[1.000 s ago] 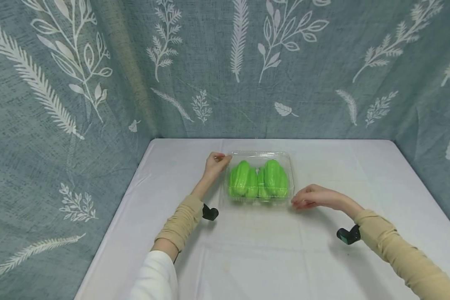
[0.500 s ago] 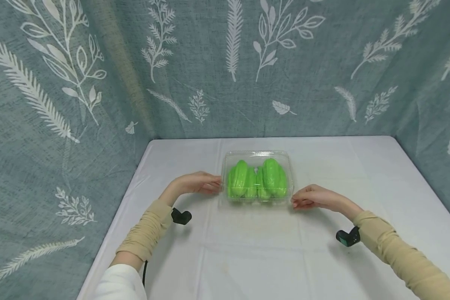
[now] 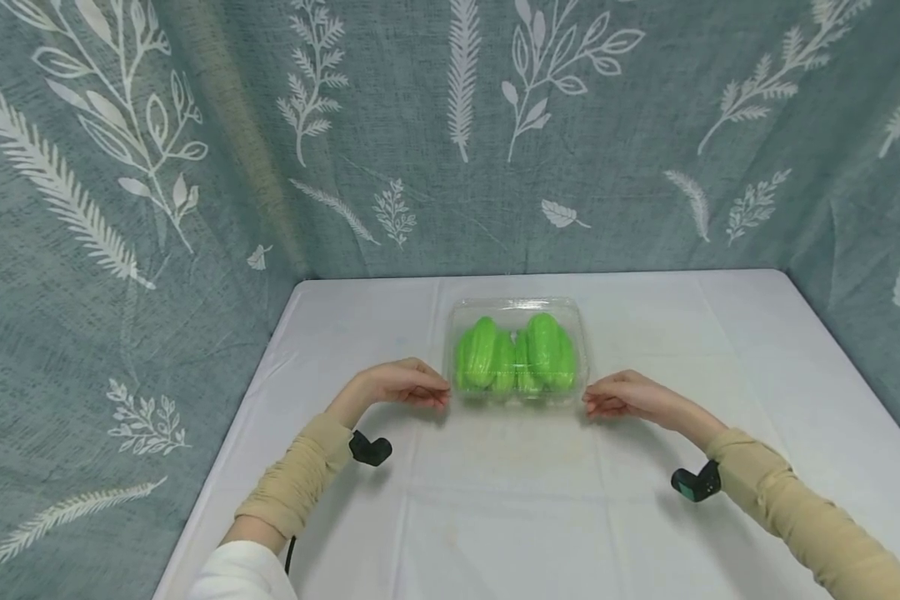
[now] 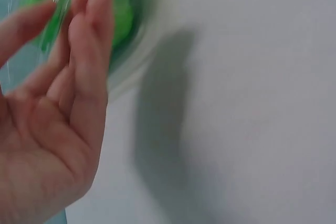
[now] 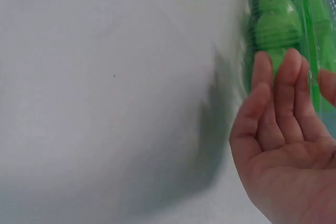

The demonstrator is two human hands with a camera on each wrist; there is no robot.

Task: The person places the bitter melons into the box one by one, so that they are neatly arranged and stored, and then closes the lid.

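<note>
A clear plastic clamshell container sits toward the back of the table, its lid over several bright green, ridged pieces that look like starfruit or small gourds. My left hand is at its near left corner. In the left wrist view the fingers are loosely bent, with the thumb apart from them beside the container's rim. At the near right corner is my right hand. The right wrist view shows its relaxed fingers in front of the container's side, thumb at the rim, a gap between them.
A white cloth covers the table. Blue-green curtains with white leaf prints stand behind it and at both sides. Black wrist cameras hang under both forearms.
My left hand has left the container's far left corner, passed back along its left side, and reached the near left corner. The right hand and container have stayed nearly in place.
</note>
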